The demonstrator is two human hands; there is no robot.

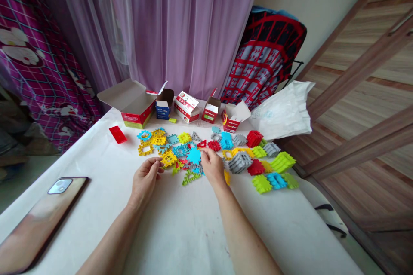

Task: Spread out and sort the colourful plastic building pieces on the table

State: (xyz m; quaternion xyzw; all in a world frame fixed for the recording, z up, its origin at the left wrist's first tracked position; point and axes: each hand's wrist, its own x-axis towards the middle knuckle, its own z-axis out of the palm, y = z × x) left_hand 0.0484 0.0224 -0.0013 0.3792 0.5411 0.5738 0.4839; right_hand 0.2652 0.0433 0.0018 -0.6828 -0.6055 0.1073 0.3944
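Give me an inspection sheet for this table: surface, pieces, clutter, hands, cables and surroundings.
Surface: white-covered table, with faint marks near the front.
Job's things: loose plastic pieces spread mid-table; stacked pieces to the right.
Clutter: phone at left; red rectangular piece apart from the others; cardboard boxes along the far side, several open; white bag at far right.
Left hand: beside a yellow window piece; grip unclear.
Right hand: holds a blue piece.
Cables: nothing seen.
Surroundings: purple curtain behind, wood-panelled doors at right.
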